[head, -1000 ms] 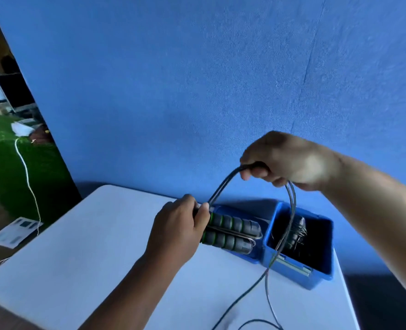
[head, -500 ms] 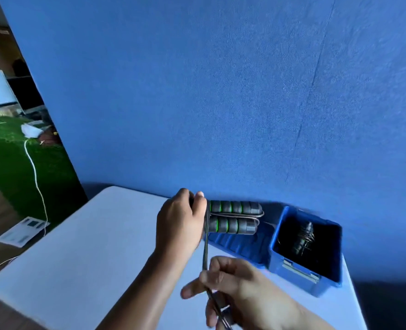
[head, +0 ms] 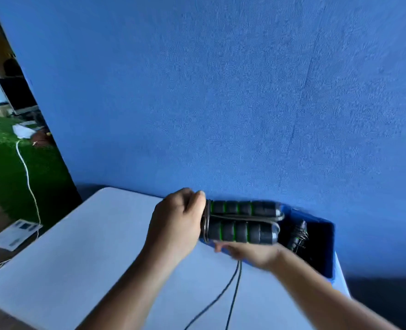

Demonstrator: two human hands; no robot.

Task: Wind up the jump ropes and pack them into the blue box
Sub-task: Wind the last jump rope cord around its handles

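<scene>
Jump rope handles [head: 242, 221] gripped by left hand [head: 177, 225]; right hand [head: 252, 253] beneath, grip unclear, hiding blue box [head: 326, 225].

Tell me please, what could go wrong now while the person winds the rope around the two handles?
1. Two strands of rope hang loose over the table; they may snag on its edge or tangle.
2. The left hand grips the handles at one end only, so the pair may splay and the wraps slip off.
3. The right hand passes close by the blue box and might knock it.
</scene>
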